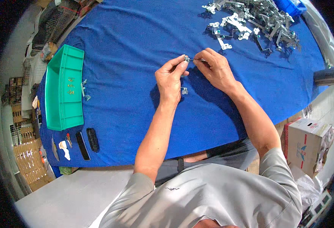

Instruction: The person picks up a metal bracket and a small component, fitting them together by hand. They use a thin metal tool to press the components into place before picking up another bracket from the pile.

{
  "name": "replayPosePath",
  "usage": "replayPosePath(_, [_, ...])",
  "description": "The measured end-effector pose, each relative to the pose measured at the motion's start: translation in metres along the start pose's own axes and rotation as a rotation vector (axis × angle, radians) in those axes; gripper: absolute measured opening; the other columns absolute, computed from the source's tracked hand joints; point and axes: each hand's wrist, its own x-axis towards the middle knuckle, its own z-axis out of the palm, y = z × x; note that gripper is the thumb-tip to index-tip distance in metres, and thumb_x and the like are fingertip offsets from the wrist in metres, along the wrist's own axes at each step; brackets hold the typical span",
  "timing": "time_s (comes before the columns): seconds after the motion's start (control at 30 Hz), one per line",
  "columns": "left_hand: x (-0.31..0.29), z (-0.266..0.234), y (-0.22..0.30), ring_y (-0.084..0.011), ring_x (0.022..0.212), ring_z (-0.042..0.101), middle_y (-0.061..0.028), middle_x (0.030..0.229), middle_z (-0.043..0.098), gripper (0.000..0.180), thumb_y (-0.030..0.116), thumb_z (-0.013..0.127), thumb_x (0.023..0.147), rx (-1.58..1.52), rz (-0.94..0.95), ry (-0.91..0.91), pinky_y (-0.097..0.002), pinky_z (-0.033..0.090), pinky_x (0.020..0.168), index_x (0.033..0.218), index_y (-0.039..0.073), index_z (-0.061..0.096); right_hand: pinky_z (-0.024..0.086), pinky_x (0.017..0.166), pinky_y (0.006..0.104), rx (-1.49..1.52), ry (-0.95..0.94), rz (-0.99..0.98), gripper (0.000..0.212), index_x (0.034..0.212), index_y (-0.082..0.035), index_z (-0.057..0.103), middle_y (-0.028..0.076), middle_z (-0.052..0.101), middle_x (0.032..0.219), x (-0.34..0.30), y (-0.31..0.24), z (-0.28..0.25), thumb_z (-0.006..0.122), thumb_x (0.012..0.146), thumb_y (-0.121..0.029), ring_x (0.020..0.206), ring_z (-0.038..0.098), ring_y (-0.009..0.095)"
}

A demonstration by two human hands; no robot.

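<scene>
Above the blue cloth, my left hand [168, 81] is closed on a small silver metal bracket [185, 91]. One end of the bracket shows between thumb and fingertips; its other end hangs out below the palm. The middle is hidden by the fingers. My right hand [215, 69] pinches at a thin wire or rod [192, 59] that runs to the bracket's upper end. Whether the wire is fixed to the bracket is too small to tell. At the far right of the cloth lies a loose heap of similar metal brackets [267, 22], several of them apart at its near edge.
A green plastic crate [65, 112] stands at the left, with another bracket [85, 91] beside it. Nearer me lie a black flat phone-like thing [82, 146] and a black case [93, 140]. A blue bin [291, 7], a metal flask [329, 76] and a cardboard box [305, 144] are at the right.
</scene>
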Motion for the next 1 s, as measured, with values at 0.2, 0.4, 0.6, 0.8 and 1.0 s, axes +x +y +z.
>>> replayPosePath(0.2, [-0.0016, 0.006, -0.0025, -0.0105, 0.078, 0.065, -0.0083, 0.096, 0.072, 0.019, -0.001, 0.07, 0.085, 0.001, 0.008, 0.046, -0.0236, 0.056, 0.063, 0.105, -0.001, 0.072, 0.049, 0.062, 0.043, 0.0, 0.018, 0.005, 0.01, 0.089, -0.006, 0.064, 0.013, 0.059, 0.08, -0.0004, 0.0023, 0.0009, 0.064, 0.088, -0.016, 0.073, 0.061, 0.034])
replayPosePath(0.4, [-0.0026, 0.0066, -0.0017, -0.0107, 0.077, 0.065, -0.0085, 0.097, 0.072, 0.02, 0.001, 0.071, 0.086, 0.025, 0.029, 0.022, -0.0242, 0.057, 0.065, 0.105, -0.001, 0.072, 0.049, 0.063, 0.0427, 0.015, 0.03, 0.004, 0.011, 0.092, -0.005, 0.062, 0.014, 0.06, 0.083, 0.0004, 0.0016, 0.0025, 0.065, 0.088, -0.015, 0.074, 0.062, 0.034])
replayPosePath(0.6, [-0.0024, 0.0058, -0.0046, -0.0136, 0.085, 0.067, -0.0102, 0.101, 0.071, 0.02, 0.0, 0.07, 0.086, 0.022, 0.035, 0.01, -0.0257, 0.059, 0.068, 0.106, -0.001, 0.071, 0.049, 0.062, 0.0421, 0.045, 0.021, 0.006, 0.01, 0.093, -0.004, 0.059, 0.014, 0.061, 0.084, 0.0005, 0.001, 0.0011, 0.063, 0.088, -0.012, 0.074, 0.062, 0.033])
replayPosePath(0.8, [-0.0027, 0.0055, -0.0032, -0.0131, 0.082, 0.067, -0.0097, 0.099, 0.071, 0.019, 0.001, 0.07, 0.086, 0.045, 0.015, 0.007, -0.0249, 0.057, 0.067, 0.105, -0.002, 0.071, 0.049, 0.062, 0.0414, 0.023, 0.005, 0.011, 0.011, 0.092, -0.004, 0.06, 0.014, 0.061, 0.084, 0.0002, 0.0015, 0.0015, 0.065, 0.087, -0.012, 0.075, 0.063, 0.033])
replayPosePath(1.0, [-0.0025, 0.0064, -0.0026, -0.012, 0.081, 0.066, -0.0091, 0.099, 0.071, 0.02, 0.001, 0.07, 0.087, 0.044, 0.024, -0.001, -0.0239, 0.056, 0.067, 0.106, -0.001, 0.071, 0.049, 0.063, 0.0415, 0.028, 0.018, 0.017, 0.011, 0.09, -0.004, 0.061, 0.014, 0.062, 0.083, 0.0004, 0.0003, 0.0007, 0.066, 0.087, -0.013, 0.075, 0.063, 0.034])
